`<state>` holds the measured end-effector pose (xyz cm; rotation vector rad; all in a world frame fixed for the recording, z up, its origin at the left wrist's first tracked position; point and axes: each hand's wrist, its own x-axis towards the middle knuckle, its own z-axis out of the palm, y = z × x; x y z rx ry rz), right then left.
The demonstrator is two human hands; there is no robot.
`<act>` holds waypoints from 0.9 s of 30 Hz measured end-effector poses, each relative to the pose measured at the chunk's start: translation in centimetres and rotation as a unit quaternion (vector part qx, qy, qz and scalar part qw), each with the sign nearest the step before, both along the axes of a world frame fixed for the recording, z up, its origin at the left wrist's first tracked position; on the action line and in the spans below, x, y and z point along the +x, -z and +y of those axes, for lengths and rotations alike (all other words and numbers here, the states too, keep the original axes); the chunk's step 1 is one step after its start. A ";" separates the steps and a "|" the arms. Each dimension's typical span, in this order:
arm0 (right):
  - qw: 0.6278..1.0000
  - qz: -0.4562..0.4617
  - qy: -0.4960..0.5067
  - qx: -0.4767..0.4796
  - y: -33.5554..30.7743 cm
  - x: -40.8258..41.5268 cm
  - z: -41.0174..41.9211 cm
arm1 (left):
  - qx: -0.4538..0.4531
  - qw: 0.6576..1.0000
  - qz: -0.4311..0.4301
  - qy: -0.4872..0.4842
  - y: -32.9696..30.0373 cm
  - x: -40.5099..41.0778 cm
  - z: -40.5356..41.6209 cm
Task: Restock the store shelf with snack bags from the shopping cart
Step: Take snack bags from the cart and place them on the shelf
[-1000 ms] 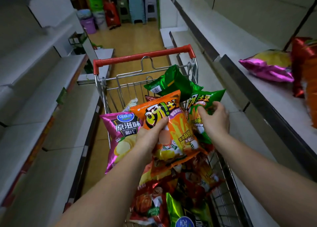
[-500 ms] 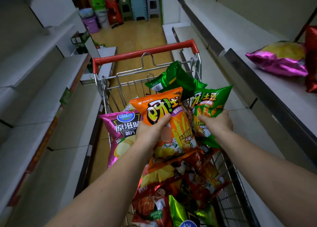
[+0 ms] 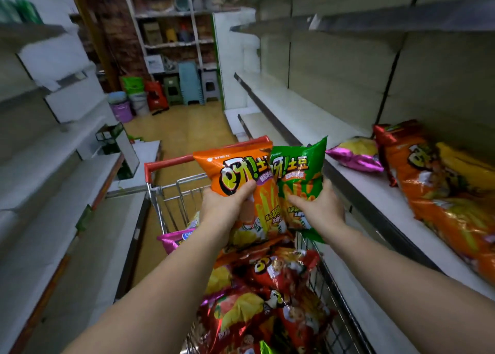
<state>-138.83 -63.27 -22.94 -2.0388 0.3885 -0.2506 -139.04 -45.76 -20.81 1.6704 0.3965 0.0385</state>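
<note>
Bags lifted clear above shopping cart [image 3: 171,193]: left hand [image 3: 227,206] grips orange fries bag [image 3: 241,171], right hand [image 3: 321,209] grips green fries bag [image 3: 300,171]. Swing both right onto store shelf [image 3: 375,193], beside pink chip bag [image 3: 356,154]; stand upright, labels forward, don't crush.

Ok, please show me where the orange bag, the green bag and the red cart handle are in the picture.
orange bag [image 3: 235,171]: head view, on its upper front, above the left hand's fingers.
green bag [image 3: 300,166]: head view, on its upper front with the lettering.
red cart handle [image 3: 171,163]: head view, on the bar's left part.
</note>
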 end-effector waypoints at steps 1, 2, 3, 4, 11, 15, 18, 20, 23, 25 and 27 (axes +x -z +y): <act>1.000 -0.017 0.006 -0.005 -1.3 -0.6 0.2 | 0.001 1.000 -0.019 0.005 -1.2 -0.2 0.2; 0.999 -0.033 0.014 -0.011 -2.5 -1.3 0.4 | 0.005 0.999 -0.038 0.012 -2.4 -0.4 0.5; 0.998 -0.049 0.022 -0.017 -3.7 -2.0 0.7 | 0.010 0.998 -0.057 0.023 -3.3 -0.6 0.9; 0.997 -0.064 0.033 -0.022 -4.9 -2.9 1.1 | 0.016 0.997 -0.070 0.034 -4.3 -0.9 1.4; 0.979 -0.157 0.127 -0.039 -11.5 -11.0 4.5 | 0.012 0.981 -0.144 0.130 -10.3 -4.3 5.0; 0.962 -0.183 0.191 -0.063 -15.1 -16.0 5.0 | 0.000 0.966 -0.176 0.190 -13.3 -6.1 4.5; 0.945 -0.203 0.237 -0.097 -17.9 -20.5 4.3 | -0.014 0.951 -0.193 0.239 -15.8 -8.1 2.7; 0.934 -0.211 0.262 -0.116 -19.4 -23.7 3.5 | -0.022 0.938 -0.203 0.279 -17.3 -9.8 1.2; 0.921 -0.213 0.300 -0.126 -21.4 -28.6 2.1 | -0.028 0.915 -0.217 0.338 -18.9 -12.2 -1.5; 0.910 -0.219 0.330 -0.126 -22.5 -31.9 1.1 | -0.029 0.898 -0.230 0.375 -19.8 -14.2 -3.3; 0.900 -0.219 0.355 -0.123 -23.6 -35.3 0.3 | -0.031 0.881 -0.238 0.407 -20.7 -16.6 -5.3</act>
